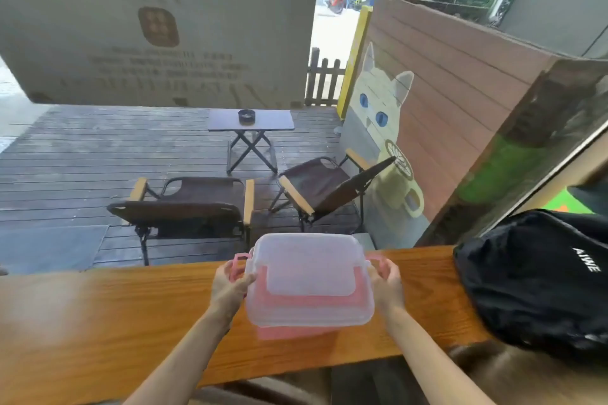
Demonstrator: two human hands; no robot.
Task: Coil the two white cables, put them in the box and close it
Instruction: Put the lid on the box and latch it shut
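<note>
While box (309,286) sits lidded on counter (98,322), left hand (230,286) curled on pink latch (237,268), right hand (388,283) likewise

A translucent, milky-white plastic lid (309,276) is seen over a pink plastic box (283,332) with pink side latches (237,265). Warm orange-brown grain is shown by the wooden counter (98,322). White lettering is carried on a black fabric backpack (539,279). A cream cat with blue eyes (378,102) is painted on reddish-brown boards.
</note>
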